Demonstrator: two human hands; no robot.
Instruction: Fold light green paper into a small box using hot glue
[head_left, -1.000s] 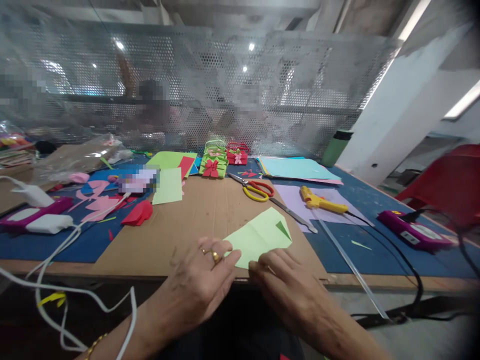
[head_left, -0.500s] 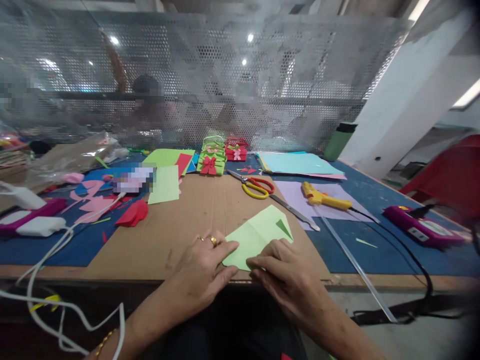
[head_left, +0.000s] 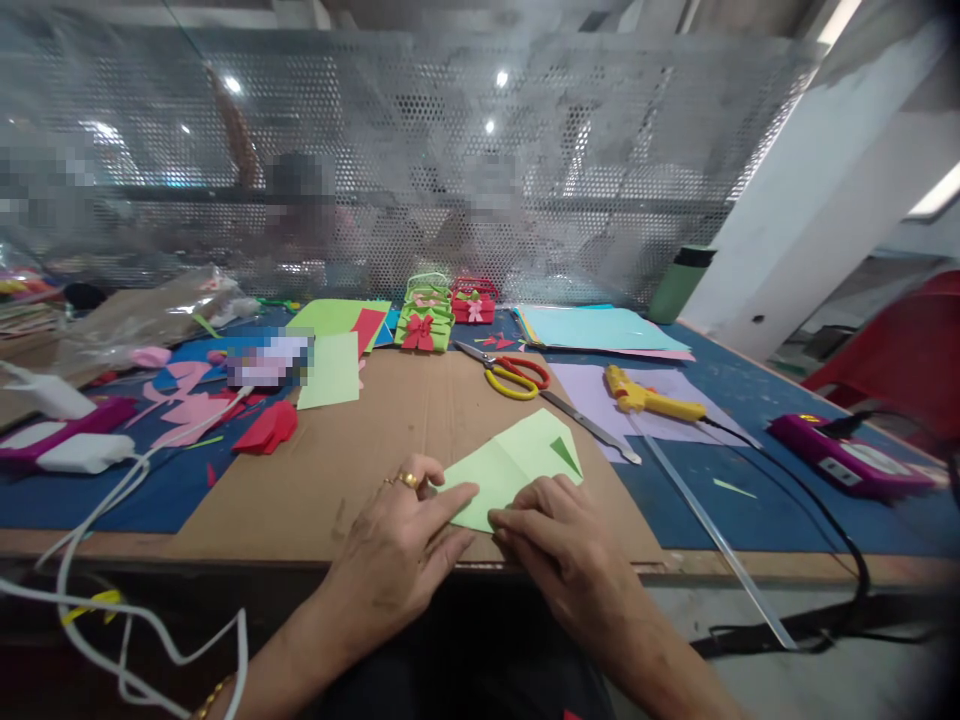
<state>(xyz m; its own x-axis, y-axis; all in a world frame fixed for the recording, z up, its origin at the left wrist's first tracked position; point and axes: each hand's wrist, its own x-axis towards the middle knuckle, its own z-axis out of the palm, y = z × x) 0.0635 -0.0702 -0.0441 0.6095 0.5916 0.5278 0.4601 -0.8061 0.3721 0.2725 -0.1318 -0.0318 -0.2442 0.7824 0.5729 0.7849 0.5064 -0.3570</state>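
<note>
In the head view, we locate the light green paper on the cardboard sheet, at its near edge, between and beyond both hands. Our left hand lays its index finger over the paper's left end, thumb spread apart — whether its remaining fingers grip, we cannot tell. Our right hand pinches the near edge between bent fingers and thumb. Beyond the paper we note scissors; to the right, a yellow glue gun.
</note>
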